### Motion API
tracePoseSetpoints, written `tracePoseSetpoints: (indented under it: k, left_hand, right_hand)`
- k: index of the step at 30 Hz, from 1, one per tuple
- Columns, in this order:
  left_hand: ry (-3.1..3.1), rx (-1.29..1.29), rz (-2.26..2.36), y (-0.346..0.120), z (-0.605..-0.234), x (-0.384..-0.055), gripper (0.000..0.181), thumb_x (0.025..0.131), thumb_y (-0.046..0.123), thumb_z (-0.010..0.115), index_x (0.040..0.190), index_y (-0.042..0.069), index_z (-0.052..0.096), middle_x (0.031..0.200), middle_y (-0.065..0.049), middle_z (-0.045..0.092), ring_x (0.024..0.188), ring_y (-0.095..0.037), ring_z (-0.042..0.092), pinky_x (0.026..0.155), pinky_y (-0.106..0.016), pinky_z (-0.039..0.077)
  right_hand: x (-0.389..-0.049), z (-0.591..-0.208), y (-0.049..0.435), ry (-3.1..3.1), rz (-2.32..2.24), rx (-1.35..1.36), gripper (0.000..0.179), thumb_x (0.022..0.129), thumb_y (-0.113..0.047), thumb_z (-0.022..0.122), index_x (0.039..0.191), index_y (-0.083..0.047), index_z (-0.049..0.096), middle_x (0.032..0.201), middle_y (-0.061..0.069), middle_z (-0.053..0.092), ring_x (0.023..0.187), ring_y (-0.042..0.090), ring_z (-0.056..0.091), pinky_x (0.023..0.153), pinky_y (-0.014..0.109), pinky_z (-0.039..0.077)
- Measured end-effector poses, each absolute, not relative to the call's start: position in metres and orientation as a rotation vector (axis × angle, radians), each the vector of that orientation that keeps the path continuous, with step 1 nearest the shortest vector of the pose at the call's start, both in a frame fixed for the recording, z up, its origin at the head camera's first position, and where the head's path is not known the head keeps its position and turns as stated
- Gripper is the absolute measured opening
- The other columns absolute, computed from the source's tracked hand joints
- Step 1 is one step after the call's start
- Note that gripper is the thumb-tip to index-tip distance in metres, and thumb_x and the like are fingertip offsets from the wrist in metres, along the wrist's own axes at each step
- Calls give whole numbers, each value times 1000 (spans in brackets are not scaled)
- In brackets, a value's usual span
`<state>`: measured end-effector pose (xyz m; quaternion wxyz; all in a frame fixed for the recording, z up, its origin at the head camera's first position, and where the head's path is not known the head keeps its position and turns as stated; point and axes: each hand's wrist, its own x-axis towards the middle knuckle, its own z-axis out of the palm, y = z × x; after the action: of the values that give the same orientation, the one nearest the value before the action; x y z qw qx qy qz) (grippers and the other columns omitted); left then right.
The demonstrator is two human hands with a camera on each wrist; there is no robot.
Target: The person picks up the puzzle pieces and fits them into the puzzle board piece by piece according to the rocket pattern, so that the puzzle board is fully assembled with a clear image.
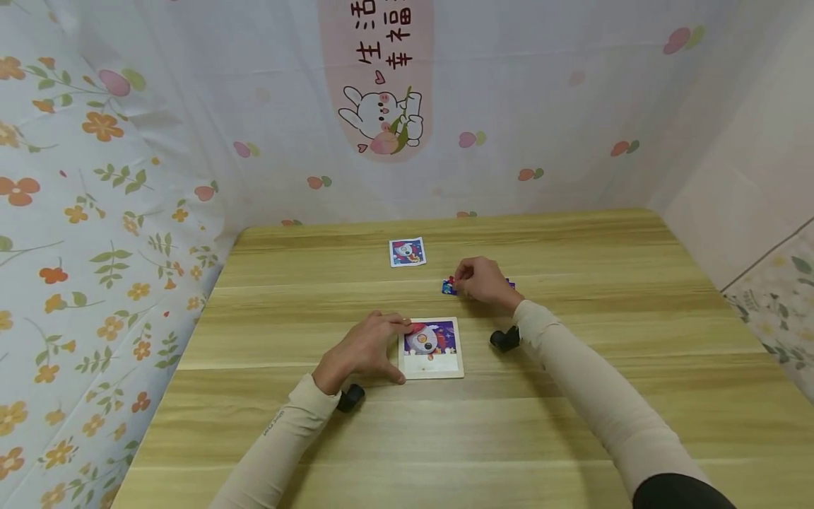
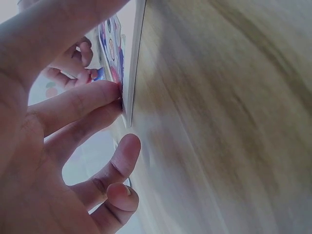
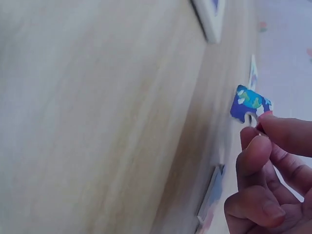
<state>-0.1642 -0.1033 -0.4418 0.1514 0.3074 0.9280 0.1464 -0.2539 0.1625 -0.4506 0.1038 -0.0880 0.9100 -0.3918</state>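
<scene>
My right grip (image 1: 485,281) is far from me, right of the middle of the desk (image 1: 559,431), and it is pinching a puzzle piece (image 3: 249,101) between thumb and fingertips. The piece is dark blue with a green-and-blue globe on it, and a rounded notch is cut into one edge. Seen from my right wrist, it is held up, clear of the wood. Loose pieces (image 1: 511,284) peek out at the right side of this grip, mostly hidden by it; I cannot tell how many there are.

My left grip (image 1: 367,345) is relaxed, grasping nothing, its fingers spread along the left side of the puzzle board (image 1: 461,364). The thumb rests at the near left corner, and a fingertip touches the far left part. The board lies flat, nearer to me than the piece and a little to its left. Its far part is filled with a purple picture of a white, round-headed figure, while the near strip shows plain white.

Beyond the board, near the far edge, lies a small picture card (image 1: 408,252) with a similar figure. Behind the desk hangs a pale cloth (image 1: 509,92) printed with a rabbit.
</scene>
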Motion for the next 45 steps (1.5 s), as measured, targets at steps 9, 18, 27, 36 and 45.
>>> tracePoseSetpoints:
  k: [9, 18, 27, 36, 45]
  left_hand:
    - [2658, 897, 452, -102, -441, -165, 88, 63, 38, 95, 139, 10, 61, 147, -7, 57, 133, -30, 51, 110, -44, 43]
    - [2650, 864, 451, -101, -439, -164, 88, 63, 38, 95, 140, 11, 60, 148, -6, 56, 133, -30, 50, 110, -45, 44]
    - [2658, 870, 447, -102, -439, -165, 89, 63, 38, 95, 140, 11, 60, 148, -6, 56, 134, -31, 50, 110, -45, 44]
    - [2651, 882, 452, -102, -439, -165, 90, 63, 38, 95, 141, 13, 59, 147, -8, 57, 136, -30, 50, 113, -45, 41]
    - [2654, 910, 489, -103, -440, -164, 87, 62, 36, 96, 137, 8, 62, 143, -7, 60, 131, -30, 53, 111, -43, 43]
  right_hand:
    - [-243, -443, 162, 2555, -1301, -206, 11, 94, -6, 65, 104, -3, 66, 88, 9, 66, 62, 18, 58, 56, 25, 47]
    - [-231, -444, 158, 2445, -1357, -311, 24, 92, 0, 63, 114, -4, 70, 91, 13, 70, 65, 18, 57, 57, 26, 48]
    - [-217, -443, 150, 2408, -1299, -451, 19, 90, -3, 68, 109, -6, 71, 87, 10, 71, 63, 19, 59, 57, 28, 49]
    - [-204, -446, 139, 2376, -1222, -660, 16, 90, -1, 68, 103, -8, 73, 83, 8, 75, 62, 14, 62, 59, 27, 51]
    - [-189, -447, 122, 2343, -1154, -795, 14, 89, -1, 69, 100, -9, 74, 77, 4, 73, 55, 12, 59, 51, 22, 49]
